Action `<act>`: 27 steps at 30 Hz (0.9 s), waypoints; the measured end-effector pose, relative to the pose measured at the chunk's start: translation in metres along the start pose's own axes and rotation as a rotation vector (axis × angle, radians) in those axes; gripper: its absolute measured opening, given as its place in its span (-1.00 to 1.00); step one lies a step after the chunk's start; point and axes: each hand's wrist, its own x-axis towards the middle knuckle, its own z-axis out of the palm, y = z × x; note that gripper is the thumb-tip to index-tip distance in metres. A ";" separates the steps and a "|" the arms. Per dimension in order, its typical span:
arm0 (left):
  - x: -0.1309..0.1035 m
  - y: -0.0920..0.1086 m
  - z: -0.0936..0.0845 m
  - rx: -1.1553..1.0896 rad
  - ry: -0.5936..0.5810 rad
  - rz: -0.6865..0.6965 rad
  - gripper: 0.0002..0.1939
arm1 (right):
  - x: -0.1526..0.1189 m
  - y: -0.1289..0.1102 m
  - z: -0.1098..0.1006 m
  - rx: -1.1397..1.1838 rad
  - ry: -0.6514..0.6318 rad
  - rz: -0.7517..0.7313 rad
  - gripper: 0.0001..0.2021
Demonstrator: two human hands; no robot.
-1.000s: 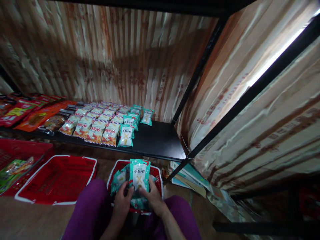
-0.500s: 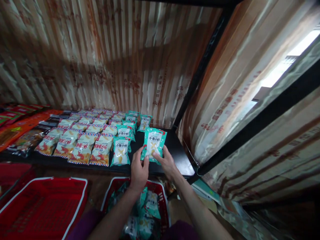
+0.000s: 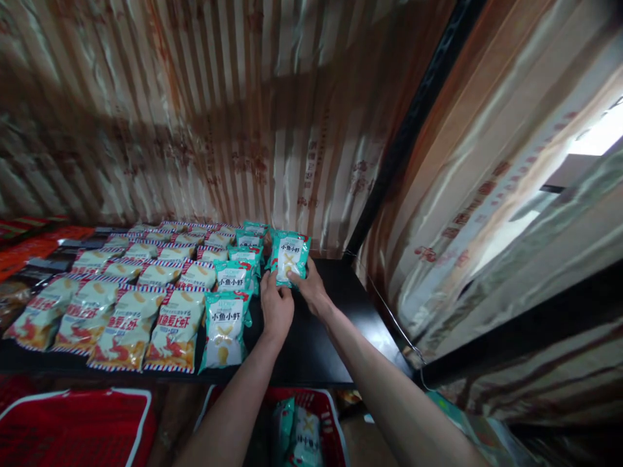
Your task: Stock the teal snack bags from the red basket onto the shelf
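A teal and white snack bag point(image 3: 291, 255) stands tilted near the back of the black shelf point(image 3: 321, 344), held between both hands. My left hand point(image 3: 277, 303) has its fingers at the bag's lower left edge. My right hand point(image 3: 310, 285) grips its lower right side, thumb on the front. Just left of them runs a row of matching teal bags, the front one point(image 3: 224, 331) nearest the shelf edge. Another teal bag is mostly hidden behind the held one.
Rows of cream and red snack bags point(image 3: 178, 327) fill the shelf's left part, with orange packs point(image 3: 53, 248) beyond. Below are a red basket point(image 3: 73, 428) and another holding teal bags point(image 3: 306, 438). A black post point(image 3: 413, 123) rises at the back right.
Both hands have moved the held bag further back on the shelf, close to the teal bag at the rear. The view has shifted closer to the shelf.
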 end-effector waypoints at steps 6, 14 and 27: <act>0.021 -0.008 0.018 0.022 0.033 -0.036 -0.54 | 0.021 0.009 0.006 -0.235 0.010 -0.105 -0.38; 0.030 -0.022 0.035 -0.017 0.050 -0.033 -0.52 | 0.024 0.011 0.003 -0.649 0.079 -0.126 -0.45; 0.029 -0.031 0.049 0.009 0.027 -0.083 -0.54 | 0.030 0.022 0.002 -0.905 0.044 -0.131 -0.49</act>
